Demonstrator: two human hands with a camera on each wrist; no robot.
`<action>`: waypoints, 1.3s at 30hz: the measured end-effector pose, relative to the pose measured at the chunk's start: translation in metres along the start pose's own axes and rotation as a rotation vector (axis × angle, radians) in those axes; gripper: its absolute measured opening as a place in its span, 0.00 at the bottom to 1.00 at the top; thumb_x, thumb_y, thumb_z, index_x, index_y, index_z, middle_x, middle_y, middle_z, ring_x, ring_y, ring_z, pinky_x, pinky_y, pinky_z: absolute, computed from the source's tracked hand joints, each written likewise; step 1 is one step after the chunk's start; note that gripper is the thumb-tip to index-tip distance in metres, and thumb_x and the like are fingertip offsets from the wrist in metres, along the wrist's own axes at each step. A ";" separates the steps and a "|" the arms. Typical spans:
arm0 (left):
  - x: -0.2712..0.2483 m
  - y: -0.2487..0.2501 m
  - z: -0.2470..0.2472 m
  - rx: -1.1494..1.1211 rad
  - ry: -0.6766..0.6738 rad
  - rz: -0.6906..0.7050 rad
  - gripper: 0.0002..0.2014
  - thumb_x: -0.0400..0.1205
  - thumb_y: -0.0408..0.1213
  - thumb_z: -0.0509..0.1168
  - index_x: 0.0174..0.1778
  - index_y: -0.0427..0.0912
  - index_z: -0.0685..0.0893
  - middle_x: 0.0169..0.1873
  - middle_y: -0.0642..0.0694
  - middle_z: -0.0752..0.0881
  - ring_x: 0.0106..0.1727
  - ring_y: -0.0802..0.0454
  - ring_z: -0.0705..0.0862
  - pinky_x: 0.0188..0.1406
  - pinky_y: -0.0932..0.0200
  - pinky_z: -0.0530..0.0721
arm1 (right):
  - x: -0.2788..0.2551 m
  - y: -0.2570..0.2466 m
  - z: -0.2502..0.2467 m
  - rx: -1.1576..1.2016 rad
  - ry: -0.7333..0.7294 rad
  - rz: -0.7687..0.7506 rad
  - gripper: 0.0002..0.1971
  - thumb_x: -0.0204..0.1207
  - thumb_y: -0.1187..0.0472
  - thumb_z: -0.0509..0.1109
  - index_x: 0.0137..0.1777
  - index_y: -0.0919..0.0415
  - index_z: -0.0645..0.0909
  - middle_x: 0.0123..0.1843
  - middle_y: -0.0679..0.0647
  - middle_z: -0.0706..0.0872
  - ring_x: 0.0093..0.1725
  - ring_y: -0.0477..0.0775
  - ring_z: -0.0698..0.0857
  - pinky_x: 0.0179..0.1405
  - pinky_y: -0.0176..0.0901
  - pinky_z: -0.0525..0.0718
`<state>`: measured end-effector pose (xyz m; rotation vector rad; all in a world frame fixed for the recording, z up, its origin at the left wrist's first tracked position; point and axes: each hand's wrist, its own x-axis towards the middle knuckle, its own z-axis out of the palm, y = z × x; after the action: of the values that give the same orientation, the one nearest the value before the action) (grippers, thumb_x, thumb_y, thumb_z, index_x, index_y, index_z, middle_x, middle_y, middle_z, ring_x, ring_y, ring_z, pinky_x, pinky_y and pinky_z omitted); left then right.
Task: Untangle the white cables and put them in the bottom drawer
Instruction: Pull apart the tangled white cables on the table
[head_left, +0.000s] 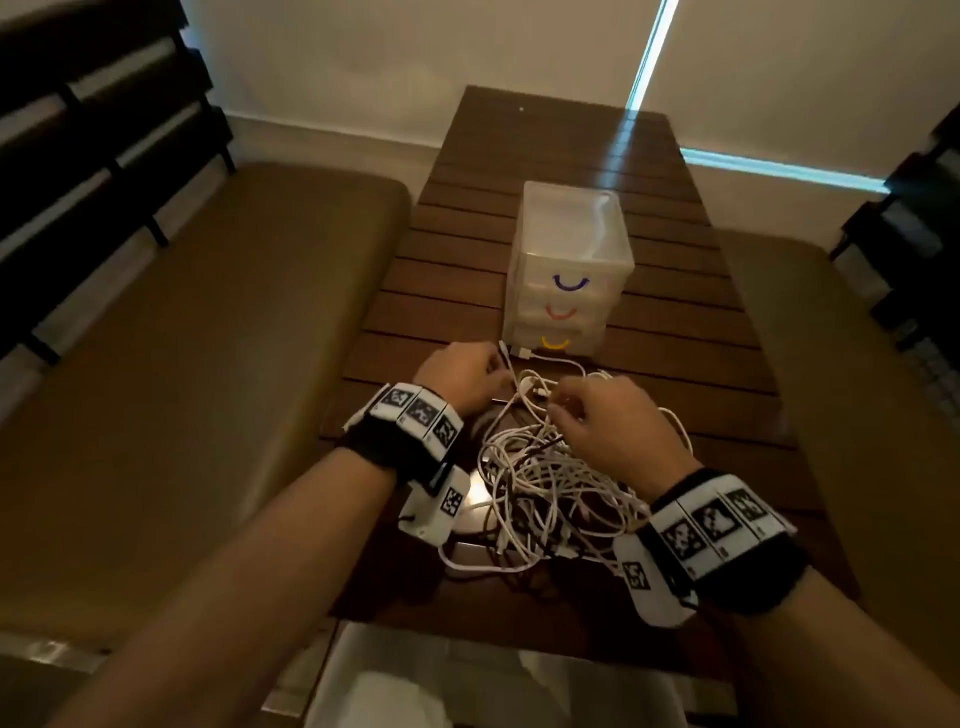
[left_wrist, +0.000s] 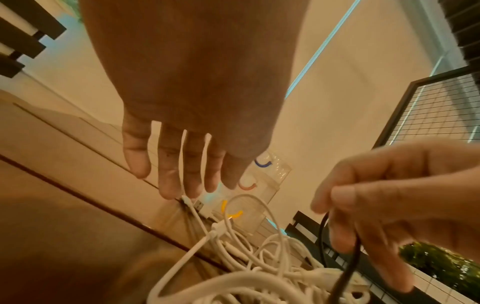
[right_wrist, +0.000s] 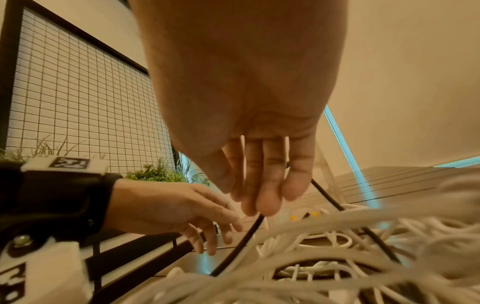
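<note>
A tangle of white cables lies on the slatted wooden table, with black cables mixed in. Behind it stands a translucent three-drawer unit with all drawers closed; the bottom drawer has a yellow handle. My left hand reaches to the far left edge of the tangle, its fingers fairly straight, tips at a white cable's plug end. My right hand hovers over the tangle and pinches a black cable between thumb and fingers; the same black cable hangs from its fingertips.
Brown cushioned benches flank the table on the left and right. A shiny flat surface shows under the near cables. A wire-mesh panel and green plants stand off to the side.
</note>
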<state>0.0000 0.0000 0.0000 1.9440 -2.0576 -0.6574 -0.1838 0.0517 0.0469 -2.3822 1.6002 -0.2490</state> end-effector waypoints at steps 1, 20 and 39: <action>0.009 0.002 0.003 0.011 0.004 -0.022 0.13 0.83 0.51 0.61 0.52 0.48 0.86 0.52 0.43 0.89 0.55 0.42 0.85 0.49 0.54 0.78 | 0.008 0.002 0.003 -0.003 0.023 0.016 0.08 0.81 0.54 0.66 0.49 0.53 0.86 0.43 0.51 0.90 0.44 0.54 0.86 0.38 0.44 0.78; -0.008 -0.001 0.002 -0.918 0.218 -0.091 0.07 0.85 0.31 0.63 0.42 0.42 0.83 0.37 0.43 0.89 0.44 0.47 0.89 0.59 0.42 0.87 | -0.004 -0.006 -0.010 0.018 0.286 0.020 0.09 0.81 0.55 0.64 0.50 0.56 0.85 0.47 0.52 0.82 0.47 0.54 0.82 0.43 0.44 0.78; -0.071 0.021 -0.053 -0.898 0.266 0.190 0.15 0.89 0.39 0.56 0.36 0.46 0.79 0.22 0.57 0.70 0.24 0.58 0.66 0.29 0.53 0.66 | -0.022 -0.006 0.080 -0.213 -0.109 -0.284 0.34 0.77 0.40 0.66 0.80 0.52 0.62 0.77 0.54 0.72 0.77 0.57 0.72 0.80 0.65 0.56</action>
<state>0.0124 0.0618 0.0650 1.2163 -1.3844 -0.9849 -0.1648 0.0839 -0.0270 -2.7326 1.2946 0.0001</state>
